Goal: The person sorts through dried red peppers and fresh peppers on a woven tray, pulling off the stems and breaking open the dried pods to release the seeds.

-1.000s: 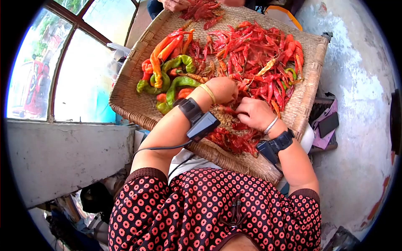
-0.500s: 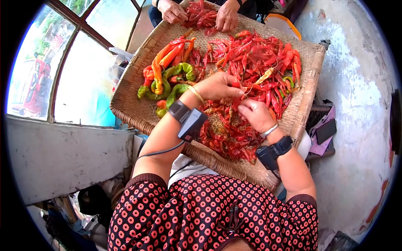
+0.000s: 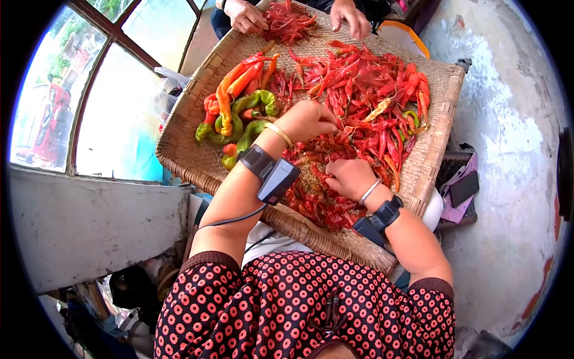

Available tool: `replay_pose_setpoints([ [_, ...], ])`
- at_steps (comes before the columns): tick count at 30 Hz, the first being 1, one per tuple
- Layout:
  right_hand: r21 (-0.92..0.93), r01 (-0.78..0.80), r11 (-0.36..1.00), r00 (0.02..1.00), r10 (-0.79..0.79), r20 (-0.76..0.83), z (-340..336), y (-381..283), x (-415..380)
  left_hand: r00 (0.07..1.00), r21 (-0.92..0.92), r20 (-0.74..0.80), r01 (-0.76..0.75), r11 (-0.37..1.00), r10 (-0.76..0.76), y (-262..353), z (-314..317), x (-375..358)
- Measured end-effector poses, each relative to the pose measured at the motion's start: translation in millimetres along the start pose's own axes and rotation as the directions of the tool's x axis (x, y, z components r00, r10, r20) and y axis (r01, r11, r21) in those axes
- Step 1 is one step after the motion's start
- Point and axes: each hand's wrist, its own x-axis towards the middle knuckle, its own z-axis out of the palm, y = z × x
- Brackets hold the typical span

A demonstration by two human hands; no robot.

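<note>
A woven tray [image 3: 445, 102] holds a large heap of red chilies [image 3: 365, 78], with more red pieces and seeds nearer the front edge. My left hand [image 3: 308, 121] is closed at the near-left side of the heap, fingertips pinched on something I cannot make out. Lower and to the right, my right hand [image 3: 350, 178] is closed over the red pieces, and what it holds, if anything, is hidden. Green peppers [image 3: 246, 113] and orange peppers [image 3: 230, 90] lie to the left of my left hand.
Across the tray, another person's hands [image 3: 246, 17] are beside a small red chili pile [image 3: 288, 23]. A window [image 3: 119, 107] stands at the left, a pale wall [image 3: 508, 149] at the right. A dark phone [image 3: 464, 188] lies right of the tray.
My right hand has moved down and left, away from my left hand, which has shifted slightly left. The other person's hand at the right has lifted away from the small pile.
</note>
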Motion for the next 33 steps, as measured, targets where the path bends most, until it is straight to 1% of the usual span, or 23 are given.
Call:
replay_pose_setpoints([
  [1, 0.141, 0.003, 0.990, 1.000, 0.001, -0.028, -3, 3, 0, 1.000, -0.002, -0.003, 0.002, 1.000, -0.002, -2, 1, -1],
  [2, 0.272, 0.053, 0.961, 0.994, -0.025, -0.106, -1, 10, 1, 0.995, -0.013, 0.103, -0.016, 1.000, 0.018, -5, 3, -1],
  [3, 0.272, 0.055, 0.961, 0.994, -0.028, -0.102, -7, 11, 1, 0.977, -0.027, 0.208, -0.033, 0.999, 0.037, -7, 5, -1],
  [5, 0.632, -0.081, 0.771, 0.993, 0.119, -0.017, -25, 10, -2, 0.966, -0.046, 0.256, -0.012, 0.999, 0.023, -11, 7, -2],
  [7, 0.768, -0.148, 0.623, 0.983, 0.177, 0.045, -28, 15, -3, 0.912, 0.001, 0.409, -0.015, 1.000, 0.013, -8, 4, -4],
  [9, 0.833, -0.170, 0.527, 0.974, 0.217, 0.062, -33, 15, -3, 0.902, 0.002, 0.431, 0.003, 1.000, -0.003, -2, 2, -5],
  [12, 0.860, -0.180, 0.477, 0.966, 0.251, 0.062, -31, 22, -4, 0.952, -0.067, 0.307, 0.037, 0.997, -0.015, 9, 0, -3],
  [14, 0.880, -0.195, 0.432, 0.963, 0.252, 0.089, -32, 26, -4, 0.950, -0.287, 0.297, 0.189, 0.939, -0.101, 15, -4, -2],
  [15, 0.898, -0.210, 0.387, 0.961, 0.251, 0.116, -32, 28, -5, 0.950, -0.286, 0.297, 0.190, 0.939, -0.102, 18, -6, -2],
  [17, 0.903, -0.188, 0.386, 0.962, 0.258, 0.090, -30, 31, -5, 0.912, -0.439, 0.410, 0.225, 0.870, -0.028, 22, -9, -4],
  [18, 0.905, -0.184, 0.385, 0.965, 0.247, 0.091, -29, 32, -5, 0.929, -0.409, 0.368, 0.133, 0.903, 0.030, 23, -8, -5],
  [19, 0.906, -0.180, 0.383, 0.967, 0.237, 0.092, -29, 33, -5, 0.929, -0.408, 0.370, 0.132, 0.903, 0.031, 23, -8, -4],
  [21, 0.914, -0.168, 0.370, 0.968, 0.238, 0.082, -31, 30, -7, 0.923, -0.184, 0.382, 0.019, 0.983, 0.053, 23, -9, -3],
  [22, 0.921, -0.156, 0.358, 0.969, 0.236, 0.072, -31, 29, -7, 0.938, -0.216, 0.344, 0.041, 0.976, 0.037, 25, -14, -5],
  [23, 0.921, -0.157, 0.358, 0.969, 0.236, 0.073, -32, 29, -7, 0.957, -0.294, 0.272, -0.020, 0.955, 0.104, 9, -13, -1],
  [25, 0.935, -0.194, 0.296, 0.957, 0.264, 0.116, -32, 30, -6, 0.980, -0.518, 0.153, 0.187, 0.835, -0.124, 21, -32, -6],
  [27, 0.936, -0.202, 0.287, 0.949, 0.293, 0.115, -33, 31, -6, 0.963, -0.780, -0.112, 0.068, 0.622, -0.245, 8, -37, -1],
  [28, 0.937, -0.211, 0.279, 0.939, 0.322, 0.116, -34, 31, -6, 0.909, -0.852, -0.277, -0.083, 0.516, -0.311, 5, -35, 2],
  [29, 0.937, -0.210, 0.279, 0.940, 0.322, 0.115, -34, 30, -6, 0.910, -0.852, -0.277, -0.084, 0.517, -0.310, -3, -32, 5],
  [30, 0.950, -0.144, 0.277, 0.949, 0.312, 0.053, -34, 28, -5, 0.867, -0.456, -0.438, 0.013, 0.890, -0.237, -6, -29, 6],
  [31, 0.959, -0.078, 0.274, 0.954, 0.300, -0.008, -35, 27, -5, 0.839, 0.070, -0.538, 0.148, 0.987, -0.087, -10, -28, 8],
  [32, 0.958, -0.078, 0.275, 0.954, 0.300, -0.009, -35, 27, -5, 0.915, -0.220, -0.366, 0.092, 0.971, -0.170, -10, -19, 8],
  [33, 0.961, -0.046, 0.271, 0.961, 0.274, -0.032, -35, 28, -4, 0.955, -0.243, -0.276, 0.041, 0.969, -0.110, -3, -11, 5],
])
